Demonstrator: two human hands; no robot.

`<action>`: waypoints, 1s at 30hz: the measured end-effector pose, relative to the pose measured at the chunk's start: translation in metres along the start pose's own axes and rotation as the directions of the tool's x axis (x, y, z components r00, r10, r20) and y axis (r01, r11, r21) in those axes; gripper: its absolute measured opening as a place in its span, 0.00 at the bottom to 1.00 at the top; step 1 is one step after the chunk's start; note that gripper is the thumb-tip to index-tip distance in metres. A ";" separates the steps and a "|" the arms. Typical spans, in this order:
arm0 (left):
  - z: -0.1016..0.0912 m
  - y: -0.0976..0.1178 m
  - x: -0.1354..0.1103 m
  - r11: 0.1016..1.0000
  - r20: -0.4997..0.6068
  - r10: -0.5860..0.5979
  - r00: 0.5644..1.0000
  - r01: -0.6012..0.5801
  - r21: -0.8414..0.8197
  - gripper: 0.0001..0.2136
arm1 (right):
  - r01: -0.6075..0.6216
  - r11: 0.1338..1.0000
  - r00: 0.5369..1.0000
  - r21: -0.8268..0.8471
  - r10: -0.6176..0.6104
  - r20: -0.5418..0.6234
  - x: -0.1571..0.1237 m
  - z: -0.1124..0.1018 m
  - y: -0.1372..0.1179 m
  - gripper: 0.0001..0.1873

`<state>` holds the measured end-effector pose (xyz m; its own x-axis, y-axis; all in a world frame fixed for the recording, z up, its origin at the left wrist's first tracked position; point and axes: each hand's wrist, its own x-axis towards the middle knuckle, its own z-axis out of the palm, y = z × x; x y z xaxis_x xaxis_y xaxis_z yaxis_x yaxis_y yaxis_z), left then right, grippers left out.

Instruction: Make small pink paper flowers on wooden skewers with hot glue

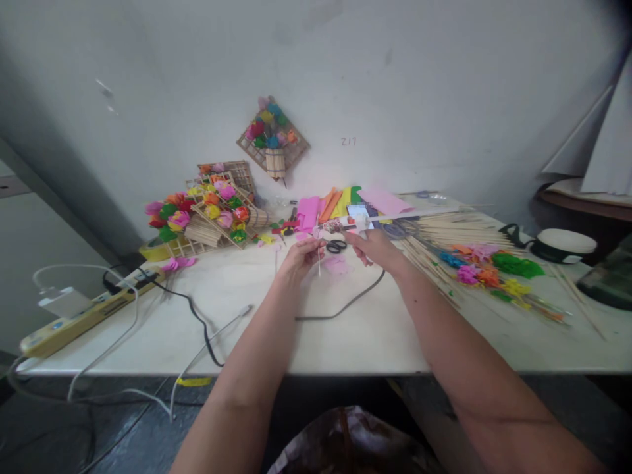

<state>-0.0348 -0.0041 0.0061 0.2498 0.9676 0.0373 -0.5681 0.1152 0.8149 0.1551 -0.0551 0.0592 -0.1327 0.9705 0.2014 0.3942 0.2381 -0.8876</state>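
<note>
My left hand [302, 253] is closed in a pinch on a thin wooden skewer [318, 262] that stands nearly upright, with a small pink paper flower [318, 232] at its top. My right hand [374, 245] is closed just to the right, fingers pinching white tape or paper near the flower; what exactly it holds is too small to name. Both hands hover over the white table [345, 329], near a pink paper scrap [337, 265] and black-handled scissors [336, 246].
Bamboo frames with paper flowers [212, 214] lie at the left, one hangs on the wall [272, 141]. Coloured paper sheets [345, 201] lie behind the hands. Skewers [454, 230] and finished flowers [488, 270] spread at right. A power strip [79, 316] and cables [197, 322] cross the left.
</note>
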 end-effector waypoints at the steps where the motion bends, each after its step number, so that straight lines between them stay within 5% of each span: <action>1: 0.000 0.000 0.000 1.000 -0.001 -0.002 1.000 0.002 -0.001 0.03 | 0.004 1.000 1.000 -0.002 -0.004 -0.003 0.000 0.000 0.000 0.21; 10: -0.002 0.000 0.001 1.000 0.014 -0.013 1.000 0.013 0.014 0.04 | 0.027 0.999 0.999 -0.021 -0.028 -0.022 0.001 0.001 0.003 0.22; 17: -0.001 0.004 -0.002 1.000 0.014 0.015 1.000 -0.015 0.000 0.03 | 0.036 0.996 0.990 0.087 -0.023 -0.142 0.007 0.002 0.011 0.22; 22: 0.001 0.020 -0.004 0.985 -0.084 0.138 0.987 -0.146 -0.090 0.04 | 0.007 0.998 0.986 0.060 0.003 -0.164 0.011 0.009 0.018 0.20; 26: 0.005 0.042 -0.010 0.932 -0.203 0.290 0.935 -0.324 -0.163 0.06 | -0.021 0.999 0.991 0.027 0.024 -0.130 0.013 0.020 0.018 0.14; 30: 0.014 0.066 -0.023 0.873 -0.230 0.406 0.884 -0.450 -0.186 0.05 | -0.010 0.968 0.999 -0.250 -0.003 -0.054 0.020 0.040 0.012 0.14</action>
<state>-0.0674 -0.0221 0.0667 -0.1902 0.9541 0.2312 -0.7547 -0.2927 0.5872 0.1210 -0.0341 0.0361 -0.0848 0.9703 0.2264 0.6107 0.2302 -0.7577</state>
